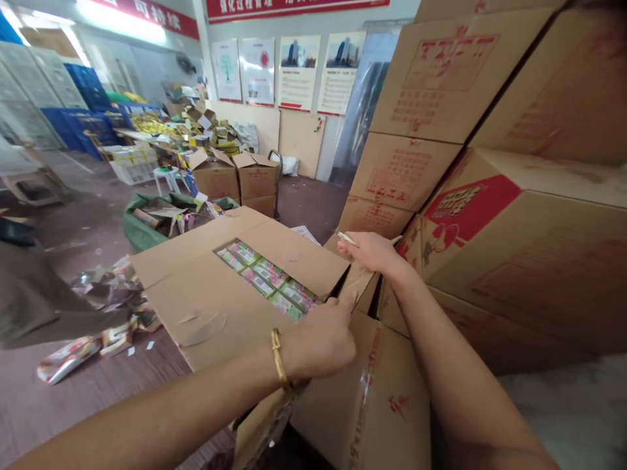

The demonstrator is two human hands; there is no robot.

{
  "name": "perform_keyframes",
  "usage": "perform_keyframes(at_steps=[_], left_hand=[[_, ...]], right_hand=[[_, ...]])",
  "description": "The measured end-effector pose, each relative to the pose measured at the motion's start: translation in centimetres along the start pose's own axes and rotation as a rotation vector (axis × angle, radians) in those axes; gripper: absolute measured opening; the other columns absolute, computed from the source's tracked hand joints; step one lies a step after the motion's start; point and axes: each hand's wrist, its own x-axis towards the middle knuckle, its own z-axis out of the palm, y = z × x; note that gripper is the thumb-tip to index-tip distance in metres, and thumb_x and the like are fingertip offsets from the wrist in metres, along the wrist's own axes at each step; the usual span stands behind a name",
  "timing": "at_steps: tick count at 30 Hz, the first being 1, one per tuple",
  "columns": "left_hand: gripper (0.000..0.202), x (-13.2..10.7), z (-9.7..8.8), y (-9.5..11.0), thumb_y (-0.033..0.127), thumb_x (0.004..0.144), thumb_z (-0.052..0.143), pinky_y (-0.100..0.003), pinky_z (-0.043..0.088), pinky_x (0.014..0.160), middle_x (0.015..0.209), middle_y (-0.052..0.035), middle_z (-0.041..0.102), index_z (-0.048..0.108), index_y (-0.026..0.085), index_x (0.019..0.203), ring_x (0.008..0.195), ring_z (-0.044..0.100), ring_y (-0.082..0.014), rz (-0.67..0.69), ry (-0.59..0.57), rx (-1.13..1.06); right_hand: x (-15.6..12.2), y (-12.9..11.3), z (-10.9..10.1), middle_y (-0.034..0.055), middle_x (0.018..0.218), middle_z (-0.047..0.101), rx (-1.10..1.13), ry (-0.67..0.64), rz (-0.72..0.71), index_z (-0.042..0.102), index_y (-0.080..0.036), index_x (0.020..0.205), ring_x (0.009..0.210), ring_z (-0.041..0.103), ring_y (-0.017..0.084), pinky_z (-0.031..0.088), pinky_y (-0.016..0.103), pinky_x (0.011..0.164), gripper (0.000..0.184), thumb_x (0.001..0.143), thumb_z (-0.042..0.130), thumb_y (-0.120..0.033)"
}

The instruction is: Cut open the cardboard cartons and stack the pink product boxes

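Note:
In front of me stands an open cardboard carton [196, 287] whose top flaps leave a slot. Through the gap show rows of small green and pink printed packs [267, 277]. My left hand [323, 339], with a gold bracelet [278, 359] at the wrist, is closed at the carton's right side, its index finger stretched along a side flap [360, 284]. Its other fingertips are partly hidden. Just beyond, my right hand [369, 251] is closed around a thin white pen-like stick [347, 239], above the flap's far end. The stick's exact kind is unclear.
Stacked printed cartons [421, 98] rise close on my right. A taped carton [362, 391] sits below my hands. A green sack of scrap [142, 222] and wrappers [112, 300] lie left, beside a person's leg [39, 294]. Two open cartons [215, 179] stand behind.

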Motion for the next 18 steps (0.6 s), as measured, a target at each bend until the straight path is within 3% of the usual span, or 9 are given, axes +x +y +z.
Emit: perform_keyframes(at_steps=[2, 4, 6, 8, 10, 12, 15, 18], left_hand=[[0.068, -0.9, 1.4, 0.4, 0.011, 0.078, 0.047, -0.044, 0.043, 0.104, 0.134, -0.0210, 0.053, 0.036, 0.008, 0.146, 0.122, 0.052, -0.0314, 0.034, -0.011, 0.038], [0.062, -2.6, 3.7, 0.3, 0.023, 0.086, 0.049, -0.048, 0.044, 0.103, 0.139, -0.0236, 0.048, 0.037, 0.006, 0.144, 0.125, 0.049, -0.0346, 0.151, -0.038, 0.095], [0.049, -4.7, 6.7, -1.0, 0.036, 0.092, 0.047, -0.046, 0.047, 0.098, 0.132, -0.0207, 0.055, 0.052, 0.009, 0.132, 0.119, 0.053, -0.0333, 0.383, -0.184, 0.189], [0.032, -6.7, 9.3, -3.4, 0.038, 0.094, 0.046, -0.039, 0.048, 0.093, 0.113, -0.0130, 0.067, 0.065, 0.015, 0.106, 0.108, 0.059, -0.0276, 0.613, -0.324, 0.242], [0.022, -7.9, 10.5, -6.6, 0.030, 0.094, 0.048, -0.034, 0.047, 0.094, 0.097, -0.0069, 0.070, 0.066, 0.017, 0.090, 0.100, 0.060, -0.0219, 0.700, -0.295, 0.224], [0.023, -7.9, 9.6, -10.1, 0.024, 0.094, 0.044, -0.034, 0.044, 0.097, 0.095, -0.0065, 0.070, 0.065, 0.016, 0.089, 0.098, 0.060, -0.0200, 0.601, -0.082, 0.207], [0.034, -5.4, 5.6, -14.7, 0.025, 0.097, 0.036, -0.041, 0.041, 0.103, 0.118, -0.0144, 0.063, 0.067, 0.012, 0.105, 0.114, 0.053, -0.0256, 0.373, 0.197, 0.347], [0.042, -1.6, 2.4, -17.8, 0.031, 0.100, 0.032, -0.056, 0.030, 0.109, 0.128, -0.0168, 0.057, 0.059, 0.014, 0.127, 0.129, 0.043, -0.0324, 0.229, 0.219, 0.554]], right_hand=[[-0.9, 1.4, 1.1, 0.0056, 0.100, 0.073, 0.004, 0.013, 0.003, 0.069, -0.022, 0.097, 0.092, 0.065, 0.021, 0.040, 0.027, 0.071, 0.036, 0.097, 0.039, -0.041], [-3.2, 3.5, 4.0, 0.0081, 0.098, 0.073, 0.027, 0.021, 0.025, 0.070, -0.021, 0.098, 0.092, 0.065, 0.024, 0.044, 0.030, 0.075, 0.038, 0.096, 0.040, -0.045], [-7.0, 5.7, 8.9, 0.0105, 0.105, 0.072, 0.152, 0.098, 0.045, 0.070, -0.020, 0.105, 0.100, 0.064, 0.025, 0.047, 0.034, 0.085, 0.041, 0.094, 0.040, -0.045], [-11.3, 7.0, 15.0, 0.0130, 0.123, 0.066, 0.301, 0.270, 0.074, 0.070, -0.018, 0.111, 0.118, 0.058, 0.028, 0.045, 0.043, 0.100, 0.051, 0.092, 0.034, -0.049], [-15.0, 6.7, 21.0, 0.0173, 0.133, 0.059, 0.390, 0.414, 0.229, 0.067, -0.013, 0.118, 0.129, 0.050, 0.030, 0.040, 0.050, 0.107, 0.061, 0.091, 0.030, -0.054], [-17.0, 4.4, 25.5, 0.0177, 0.137, 0.055, 0.455, 0.523, 0.358, 0.063, -0.011, 0.124, 0.133, 0.046, 0.029, 0.036, 0.052, 0.111, 0.062, 0.091, 0.029, -0.052], [-17.0, -1.6, 28.4, 0.0211, 0.137, 0.055, 0.529, 0.588, 0.532, 0.059, -0.006, 0.129, 0.131, 0.047, 0.030, 0.035, 0.051, 0.111, 0.064, 0.091, 0.027, -0.047], [-15.2, -7.9, 28.6, 0.0245, 0.139, 0.050, 0.598, 0.664, 0.731, 0.055, -0.002, 0.133, 0.134, 0.043, 0.033, 0.034, 0.053, 0.111, 0.068, 0.090, 0.024, -0.045]])
